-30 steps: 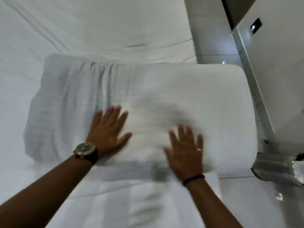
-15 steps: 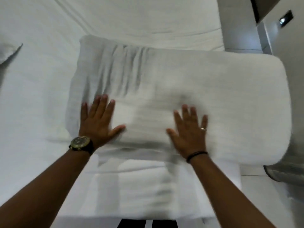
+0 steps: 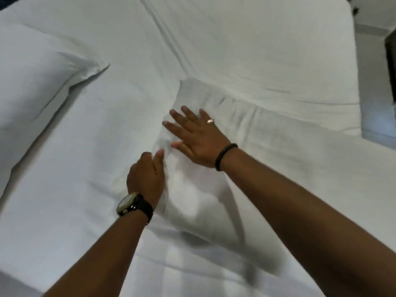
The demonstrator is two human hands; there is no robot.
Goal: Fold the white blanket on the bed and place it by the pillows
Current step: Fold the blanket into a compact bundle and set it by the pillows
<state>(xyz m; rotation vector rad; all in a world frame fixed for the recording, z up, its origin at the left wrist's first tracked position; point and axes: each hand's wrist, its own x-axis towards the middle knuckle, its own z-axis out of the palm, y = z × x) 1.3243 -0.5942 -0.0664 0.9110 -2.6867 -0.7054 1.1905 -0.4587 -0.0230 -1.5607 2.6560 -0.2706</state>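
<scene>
My left hand [image 3: 147, 176] is curled against the near end of the folded white blanket [image 3: 278, 133], and its fingertips are tucked out of sight into the fabric, so I cannot tell whether they pinch a fold or only press on it. Under my right hand [image 3: 197, 136] the blanket is smeared by motion blur, and its layers and edges there do not read. Beyond my right wrist the blanket runs out of the picture's right edge. Left of both hands, the pillow [image 3: 32, 86] is cut off by the left edge.
</scene>
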